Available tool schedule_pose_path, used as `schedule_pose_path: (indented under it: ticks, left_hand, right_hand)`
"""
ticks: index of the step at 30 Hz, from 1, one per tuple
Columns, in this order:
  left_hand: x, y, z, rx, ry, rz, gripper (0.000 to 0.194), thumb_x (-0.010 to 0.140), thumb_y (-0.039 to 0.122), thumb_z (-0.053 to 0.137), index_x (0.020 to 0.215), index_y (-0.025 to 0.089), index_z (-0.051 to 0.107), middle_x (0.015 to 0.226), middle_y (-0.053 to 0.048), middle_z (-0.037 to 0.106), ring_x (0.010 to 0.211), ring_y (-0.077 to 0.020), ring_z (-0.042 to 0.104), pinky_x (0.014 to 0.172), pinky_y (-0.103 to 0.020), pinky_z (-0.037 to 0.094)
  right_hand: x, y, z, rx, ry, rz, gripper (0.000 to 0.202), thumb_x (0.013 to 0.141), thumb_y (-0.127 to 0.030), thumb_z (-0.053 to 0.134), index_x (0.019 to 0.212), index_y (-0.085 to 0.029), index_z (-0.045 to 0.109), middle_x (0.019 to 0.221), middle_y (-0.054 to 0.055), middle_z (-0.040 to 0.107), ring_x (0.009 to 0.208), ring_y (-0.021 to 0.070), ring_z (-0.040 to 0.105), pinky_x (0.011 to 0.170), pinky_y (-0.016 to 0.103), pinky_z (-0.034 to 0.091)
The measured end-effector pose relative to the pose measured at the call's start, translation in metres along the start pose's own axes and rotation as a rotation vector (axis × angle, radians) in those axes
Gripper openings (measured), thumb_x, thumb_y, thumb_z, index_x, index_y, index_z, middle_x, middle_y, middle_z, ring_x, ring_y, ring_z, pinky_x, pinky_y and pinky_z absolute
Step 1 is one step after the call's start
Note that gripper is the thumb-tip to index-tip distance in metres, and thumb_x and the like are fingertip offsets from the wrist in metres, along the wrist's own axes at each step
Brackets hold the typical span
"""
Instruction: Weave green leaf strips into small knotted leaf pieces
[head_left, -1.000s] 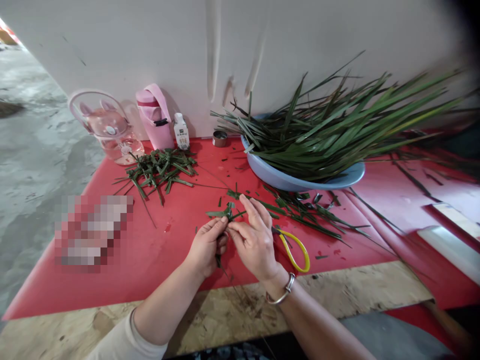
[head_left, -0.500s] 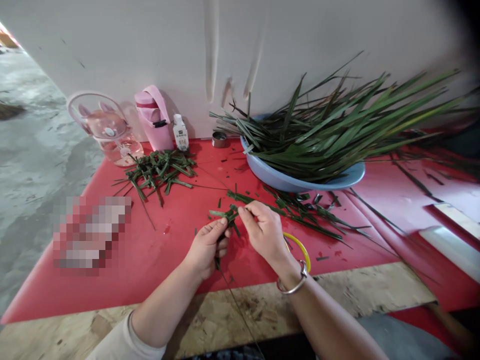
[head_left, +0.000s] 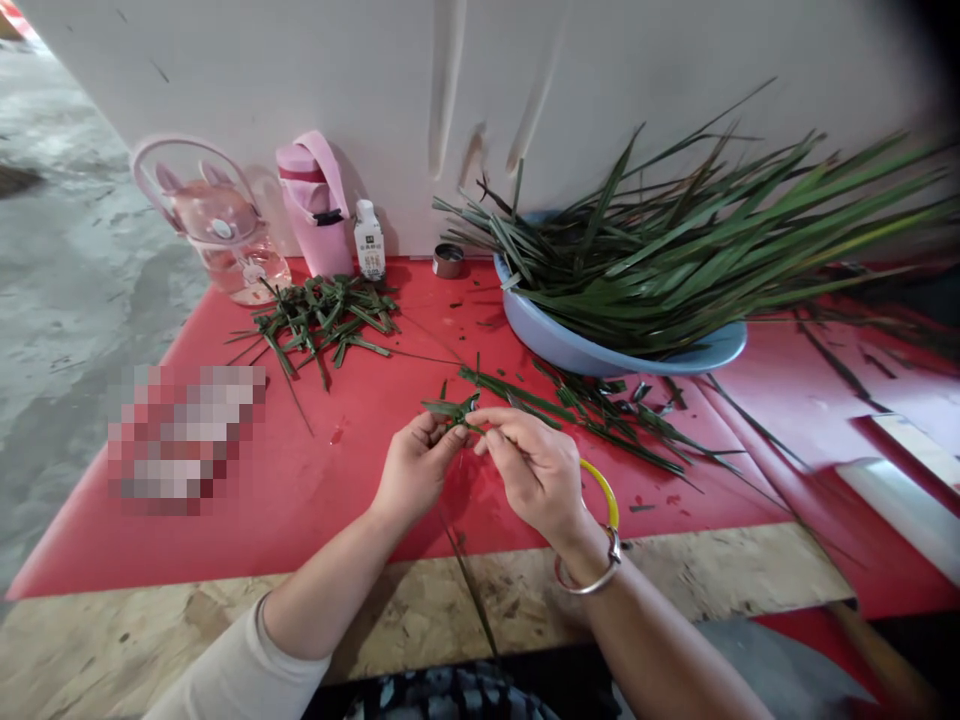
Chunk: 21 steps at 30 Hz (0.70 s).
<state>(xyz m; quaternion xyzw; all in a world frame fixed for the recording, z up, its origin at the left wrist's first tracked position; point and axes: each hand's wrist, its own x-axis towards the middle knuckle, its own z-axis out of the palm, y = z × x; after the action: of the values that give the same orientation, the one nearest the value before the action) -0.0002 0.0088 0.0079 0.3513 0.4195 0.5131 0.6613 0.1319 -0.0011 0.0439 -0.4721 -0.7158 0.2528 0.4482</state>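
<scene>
Free tabletop point(head_left: 315, 490) beside the left fingers point(head_left: 451, 440), but leaf strips point(head_left: 517, 392) and basin point(head_left: 585, 346) rightward.

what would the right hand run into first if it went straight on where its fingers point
Most likely the folded leaf right at the fingertips of the right hand, with the left hand just beyond; depth is hard to judge here.

At 10 o'clock on the red desk point(head_left: 277, 520), a clear jug point(head_left: 225, 225) with a pink eared lid stands near a pink bottle point(head_left: 316, 235) and small white bottle point(head_left: 370, 243). An open tin point(head_left: 448, 264) sits towards 11, before the pale wall point(head_left: 337, 70); a pale oblong object point(head_left: 900, 510) lies at 4.
</scene>
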Motion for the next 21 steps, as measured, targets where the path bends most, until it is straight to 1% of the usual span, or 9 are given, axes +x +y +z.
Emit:
schedule_pose_path:
  ticks: [2,4,6,10,13,15,16,19,21]
  left_hand:
    - [-0.001,0.002,-0.002,-0.014,-0.042,-0.091,0.025,0.068,0.034,0.069,0.081,0.014,0.059,0.069,-0.001,0.062,0.049,-0.0047,0.047,0.045,-0.016,0.033]
    - [-0.003,0.005,-0.004,-0.049,-0.111,-0.233,0.028,0.067,0.036,0.070,0.079,0.015,0.056,0.063,0.001,0.060,0.037,-0.0014,0.034,0.036,-0.016,0.022]
    - [-0.005,0.009,-0.005,-0.107,-0.185,-0.325,0.030,0.065,0.036,0.071,0.078,0.015,0.053,0.061,0.002,0.058,0.035,-0.0001,0.029,0.034,-0.016,0.018]
    - [-0.007,0.015,-0.007,-0.190,-0.256,-0.356,0.030,0.066,0.035,0.071,0.075,0.015,0.051,0.060,0.003,0.055,0.037,0.0002,0.028,0.035,-0.014,0.018]
    - [-0.006,0.015,-0.009,-0.219,-0.250,-0.341,0.027,0.068,0.033,0.070,0.073,0.014,0.050,0.059,0.003,0.053,0.037,0.0008,0.026,0.035,-0.013,0.016]
    - [-0.004,0.014,-0.011,-0.247,-0.215,-0.297,0.027,0.068,0.032,0.069,0.070,0.014,0.049,0.059,0.004,0.051,0.036,0.0013,0.024,0.035,-0.013,0.014]
    - [-0.004,0.013,-0.012,-0.255,-0.196,-0.273,0.027,0.069,0.032,0.068,0.069,0.014,0.049,0.060,0.004,0.051,0.037,0.0014,0.024,0.035,-0.013,0.014]
    - [-0.003,0.011,-0.013,-0.211,-0.190,-0.238,0.025,0.070,0.033,0.067,0.070,0.015,0.050,0.060,0.004,0.053,0.037,0.0008,0.026,0.036,-0.014,0.017]
    - [-0.004,0.010,-0.011,-0.103,-0.218,-0.221,0.024,0.071,0.035,0.066,0.073,0.015,0.053,0.060,0.003,0.055,0.037,-0.0002,0.030,0.037,-0.015,0.021]
  right_hand:
    - [-0.002,0.005,0.001,0.151,0.092,0.128,0.019,0.086,-0.021,0.045,0.077,-0.019,0.061,0.076,0.002,0.066,0.064,0.0130,0.062,0.064,0.026,0.049]
    - [-0.003,0.010,0.001,0.355,0.197,0.244,0.020,0.085,-0.022,0.044,0.074,-0.019,0.060,0.071,0.000,0.063,0.057,0.0117,0.060,0.058,0.026,0.049]
    - [-0.001,0.013,0.002,0.535,0.237,0.309,0.020,0.084,-0.022,0.045,0.069,-0.018,0.057,0.070,0.000,0.061,0.052,0.0105,0.058,0.053,0.025,0.048]
    - [0.001,0.014,0.002,0.728,0.258,0.356,0.018,0.082,-0.025,0.048,0.066,-0.019,0.054,0.071,-0.001,0.060,0.049,0.0092,0.056,0.048,0.023,0.047]
    - [-0.001,0.016,-0.001,0.734,0.214,0.327,0.019,0.083,-0.029,0.051,0.067,-0.019,0.053,0.078,0.000,0.059,0.052,0.0087,0.053,0.044,0.021,0.042]
    - [-0.004,0.020,-0.005,0.653,0.169,0.295,0.013,0.079,-0.033,0.058,0.074,-0.020,0.056,0.084,0.001,0.057,0.059,0.0098,0.053,0.046,0.021,0.042]
    - [-0.005,0.022,-0.006,0.586,0.150,0.293,0.014,0.075,-0.033,0.063,0.080,-0.021,0.057,0.087,0.001,0.057,0.064,0.0105,0.053,0.050,0.021,0.043]
    - [-0.008,0.026,-0.007,0.428,0.019,0.371,0.035,0.065,-0.029,0.074,0.096,-0.022,0.058,0.093,0.003,0.059,0.076,0.0135,0.055,0.065,0.025,0.046]
    - [-0.009,0.026,-0.003,0.457,-0.089,0.427,0.033,0.068,-0.030,0.072,0.097,-0.021,0.060,0.092,0.003,0.061,0.079,0.0147,0.056,0.071,0.027,0.046]
